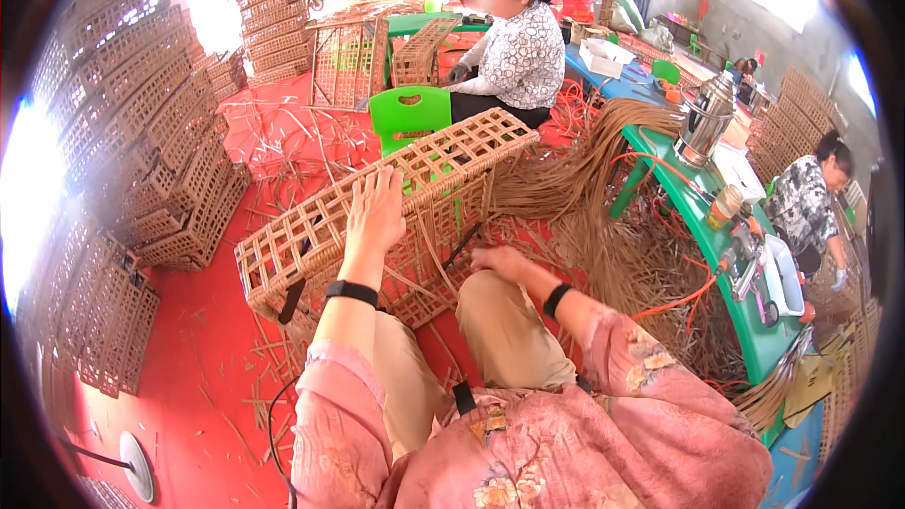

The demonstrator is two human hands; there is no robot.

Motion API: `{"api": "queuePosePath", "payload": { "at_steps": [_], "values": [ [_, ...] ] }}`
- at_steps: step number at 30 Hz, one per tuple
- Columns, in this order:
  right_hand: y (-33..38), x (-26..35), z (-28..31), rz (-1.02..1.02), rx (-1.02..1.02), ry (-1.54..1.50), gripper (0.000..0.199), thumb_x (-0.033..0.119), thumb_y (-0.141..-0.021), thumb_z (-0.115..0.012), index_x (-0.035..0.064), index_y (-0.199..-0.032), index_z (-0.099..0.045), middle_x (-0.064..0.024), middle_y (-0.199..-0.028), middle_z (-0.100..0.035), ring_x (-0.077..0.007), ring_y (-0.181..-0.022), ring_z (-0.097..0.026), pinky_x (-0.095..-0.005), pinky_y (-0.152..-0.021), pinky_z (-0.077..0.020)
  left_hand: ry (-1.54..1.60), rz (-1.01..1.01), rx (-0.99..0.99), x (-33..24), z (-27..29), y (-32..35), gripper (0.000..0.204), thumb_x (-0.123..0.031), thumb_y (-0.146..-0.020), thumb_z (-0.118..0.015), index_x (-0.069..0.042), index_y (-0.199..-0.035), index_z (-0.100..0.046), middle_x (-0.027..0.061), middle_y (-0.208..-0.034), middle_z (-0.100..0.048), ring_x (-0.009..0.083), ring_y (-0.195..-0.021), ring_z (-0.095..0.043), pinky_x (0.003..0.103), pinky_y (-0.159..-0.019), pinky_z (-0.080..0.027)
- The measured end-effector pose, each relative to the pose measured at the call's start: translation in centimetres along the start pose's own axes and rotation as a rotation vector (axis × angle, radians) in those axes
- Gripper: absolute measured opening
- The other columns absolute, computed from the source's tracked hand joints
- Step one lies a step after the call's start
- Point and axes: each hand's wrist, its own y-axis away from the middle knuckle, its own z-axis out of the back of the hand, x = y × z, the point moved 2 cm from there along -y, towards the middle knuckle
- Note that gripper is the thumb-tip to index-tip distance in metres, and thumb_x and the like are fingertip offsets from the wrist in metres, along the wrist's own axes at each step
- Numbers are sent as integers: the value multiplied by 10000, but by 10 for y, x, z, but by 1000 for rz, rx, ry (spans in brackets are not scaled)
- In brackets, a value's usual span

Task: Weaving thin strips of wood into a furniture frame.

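A brown woven rattan-like basket (429,174) with an open lattice leans on its side in front of my knees. My left hand (377,207) lies on its upper lattice panel, fingers stretched out over the strips. By my right knee is my right hand (501,262), close to the basket's lower side and some loose strips. Its fingers are partly bent and smeared, so whether they grip a strip cannot be made out. Dark bands show at the basket's near corner and on its lower right side.
Tall stacks of woven baskets (179,123) stand at the left. A green chair (407,115) is just beyond my basket, near a seated co-worker (523,47). Long brown strips (584,165) heap at the right beside a green table (679,165) with a metal flask (705,118) and tools.
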Motion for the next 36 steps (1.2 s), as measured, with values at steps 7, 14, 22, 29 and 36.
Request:
{"api": "queuePosePath", "payload": {
  "at_steps": [7, 14, 22, 29, 36],
  "values": [
    [77, 53, 23, -453, 65, -977, 619, 502, -971, -535, 28, -1370, -553, -172, -1350, -595, -247, -1267, -551, -401, -1095, -404, 40, 46, -11, 3, 5, 7, 607, -31, -756, -670, -43, -1340, -503, 132, -1389, -468, 325, -1350, -415, 508, -1162, -313],
    [101, 92, 25, -397, -93, -1249, 393, 350, -1000, -553, 54, -1236, -659, -83, -1169, -710, -221, -1061, -681, -364, -966, -531, -15, 118, -9, 46, -40, -2, 649, -40, -828, -593, -189, -1446, -457, 96, -1606, -267, 426, -1451, -276, 552, -1135, -367],
    [42, 103, 26, -204, 360, -857, 404, 250, -1023, -443, -46, -1200, -655, -132, -1194, -685, -231, -1121, -637, -353, -1051, -447, -110, 23, 44, 42, -12, -21, 606, -103, -770, -660, -54, -1358, -525, 192, -1383, -477, 364, -1323, -431, 469, -1123, -350],
    [56, 129, 23, -111, 301, -792, 405, 257, -1010, -463, -47, -1191, -659, -132, -1177, -690, -224, -1116, -633, -351, -1045, -451, -45, 62, 91, 43, -9, -38, 567, -87, -758, -648, -65, -1318, -563, 173, -1361, -504, 361, -1314, -442, 468, -1103, -371],
    [60, 130, 14, -229, 305, -853, 371, 241, -992, -499, -42, -1152, -677, -129, -1162, -697, -217, -1104, -643, -348, -1029, -465, 73, 128, 102, 60, -6, -46, 490, -91, -755, -643, -75, -1243, -602, 165, -1294, -556, 350, -1271, -487, 452, -1070, -398]
  ]
}}
